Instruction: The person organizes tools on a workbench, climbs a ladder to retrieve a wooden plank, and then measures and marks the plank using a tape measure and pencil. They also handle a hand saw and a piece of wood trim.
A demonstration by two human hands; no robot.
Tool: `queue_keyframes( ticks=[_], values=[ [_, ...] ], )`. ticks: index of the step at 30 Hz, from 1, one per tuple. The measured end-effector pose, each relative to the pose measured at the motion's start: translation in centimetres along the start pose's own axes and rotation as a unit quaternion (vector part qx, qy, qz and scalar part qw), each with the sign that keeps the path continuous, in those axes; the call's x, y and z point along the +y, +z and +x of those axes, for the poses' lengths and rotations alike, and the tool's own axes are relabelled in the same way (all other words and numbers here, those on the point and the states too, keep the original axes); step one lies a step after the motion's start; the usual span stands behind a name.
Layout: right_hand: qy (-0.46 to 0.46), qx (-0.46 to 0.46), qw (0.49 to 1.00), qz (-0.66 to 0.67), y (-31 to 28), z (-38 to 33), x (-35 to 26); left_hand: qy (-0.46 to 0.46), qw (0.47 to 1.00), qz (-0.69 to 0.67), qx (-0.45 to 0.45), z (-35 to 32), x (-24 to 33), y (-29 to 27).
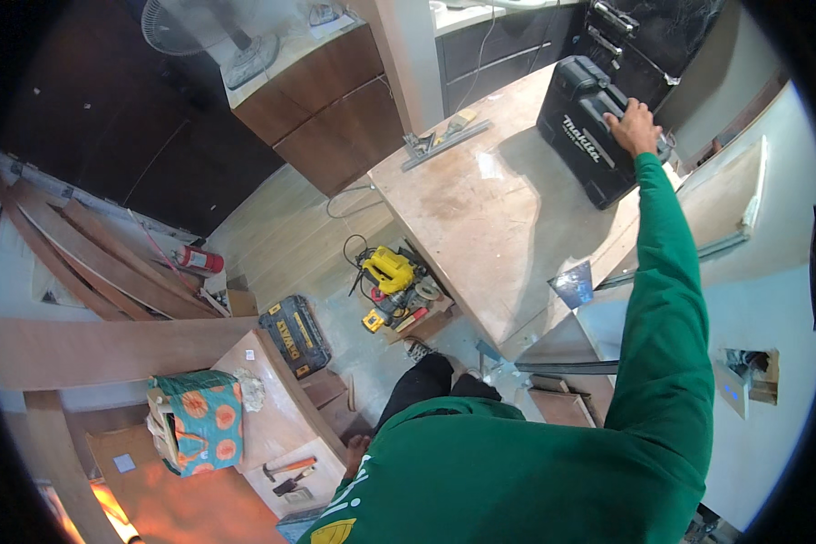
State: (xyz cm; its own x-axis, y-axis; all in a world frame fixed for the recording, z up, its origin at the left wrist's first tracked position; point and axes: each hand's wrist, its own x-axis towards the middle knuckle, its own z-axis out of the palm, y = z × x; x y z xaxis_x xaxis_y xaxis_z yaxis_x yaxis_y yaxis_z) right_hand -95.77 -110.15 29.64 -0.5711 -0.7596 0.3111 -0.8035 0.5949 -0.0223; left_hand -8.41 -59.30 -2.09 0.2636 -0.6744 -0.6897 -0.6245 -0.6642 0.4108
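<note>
My right hand (636, 130) reaches far forward, its fingers bent over the edge of a black hard-shell tool case (582, 136). The case stands at the far right of a dusty wooden worktop (453, 218). Low at my side, my left hand (357, 451) shows only in part, next to the edge of a wooden cabinet; its fingers are mostly hidden by my body. Near it a hammer (290, 468) and a dark-headed brush-like tool (294, 482) lie on a white panel (308, 499).
Yellow power tools (390, 270) with cords sit on the floor beside the worktop. A closed black-and-yellow case (296, 335) lies near my feet. A patterned green bag (207, 422) stands left. Curved boards (91, 245), a fire extinguisher (199, 259) and a metal straightedge (444, 145) are farther off.
</note>
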Motion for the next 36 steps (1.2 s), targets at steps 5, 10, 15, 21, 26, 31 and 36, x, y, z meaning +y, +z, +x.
queue_keyframes(
  ticks=[5, 10, 15, 21, 26, 31, 36],
  values=[
    [-0.018, -0.063, 0.997, -0.035, 0.5, 2.9, 1.7, 0.167, 0.985, -0.046, 0.003, 10.9, 17.6, -5.5],
    [-0.005, -0.014, 0.998, -0.056, 0.0, 2.4, 1.2, 0.486, 0.874, 0.020, 0.004, 14.0, 56.9, -4.6],
    [-0.003, -0.022, 0.998, -0.053, -0.2, 2.7, -0.2, 0.589, 0.800, 0.110, 0.038, 22.5, 79.6, 4.6],
    [-0.006, 0.003, 0.999, -0.051, 1.0, 2.2, 0.7, 0.487, 0.798, 0.346, 0.084, 29.5, 89.9, 9.9],
    [-0.002, -0.042, 0.997, -0.059, 0.3, 3.0, 0.0, 0.479, 0.814, 0.329, -0.008, 32.8, 89.5, 10.7],
    [-0.019, -0.011, 0.999, -0.039, 0.8, 3.2, -1.2, 0.516, 0.805, 0.293, -0.001, 30.9, 87.3, 10.2],
    [-0.008, 0.003, 0.999, -0.045, 0.6, 2.7, 0.8, 0.601, 0.798, 0.005, 0.047, 23.2, 86.3, 8.7]
  ],
)
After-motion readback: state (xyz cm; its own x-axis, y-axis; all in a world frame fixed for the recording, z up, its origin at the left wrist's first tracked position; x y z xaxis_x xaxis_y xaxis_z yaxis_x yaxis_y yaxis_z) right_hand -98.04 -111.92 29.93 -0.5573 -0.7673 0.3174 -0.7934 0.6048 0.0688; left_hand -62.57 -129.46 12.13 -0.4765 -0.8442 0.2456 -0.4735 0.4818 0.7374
